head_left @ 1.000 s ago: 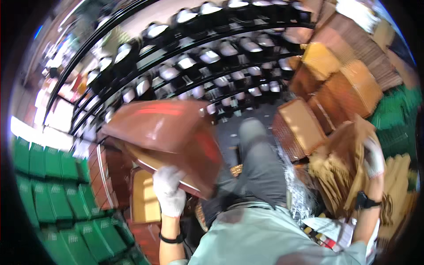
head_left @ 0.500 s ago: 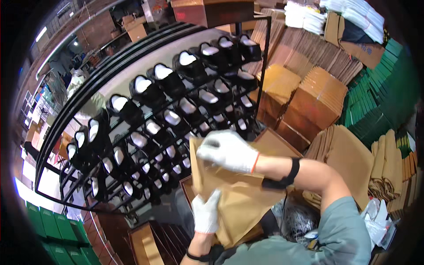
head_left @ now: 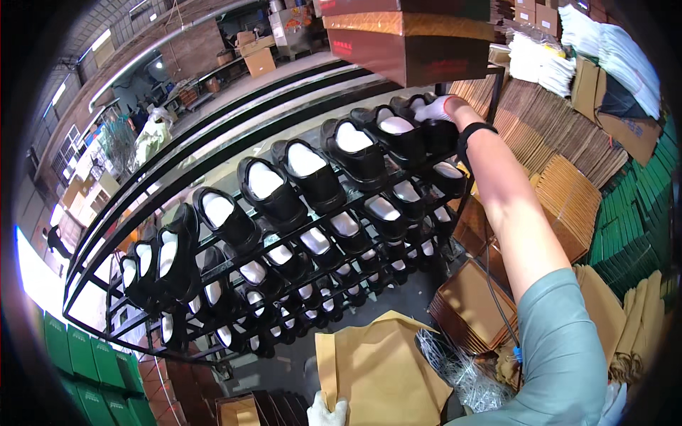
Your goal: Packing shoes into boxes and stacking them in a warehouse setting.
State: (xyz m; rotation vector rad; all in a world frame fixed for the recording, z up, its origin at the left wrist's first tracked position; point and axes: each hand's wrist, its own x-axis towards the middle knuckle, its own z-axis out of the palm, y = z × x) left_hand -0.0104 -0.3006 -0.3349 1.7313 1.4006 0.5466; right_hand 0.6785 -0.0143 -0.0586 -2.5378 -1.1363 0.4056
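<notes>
At the bottom of the view my left hand [head_left: 327, 412], in a white glove, is closed on the lower left edge of a brown paper sheet [head_left: 383, 362]. The sheet has a folded strip down its left side and lies over my lap. My right arm stretches up and away to the far right end of the rack's top shelf. There my right hand [head_left: 432, 111], also in a white glove, is at the opening of a black shoe [head_left: 439, 135]. Its fingers are mostly hidden, so their grip does not show. More black shoes [head_left: 355, 156] with white stuffing line the shelf.
The black metal rack [head_left: 213, 142] carries several tiers of shoes. A large dark red carton [head_left: 447, 53] stands above its right end. Brown cartons [head_left: 561, 206] and green boxes [head_left: 625, 213] are stacked at right. Crumpled clear plastic [head_left: 462, 369] lies beside the paper.
My right hand has left the paper and moved up and away to the rack's far right shoes. My left hand stays on the paper, now lower in view. The view has shifted.
</notes>
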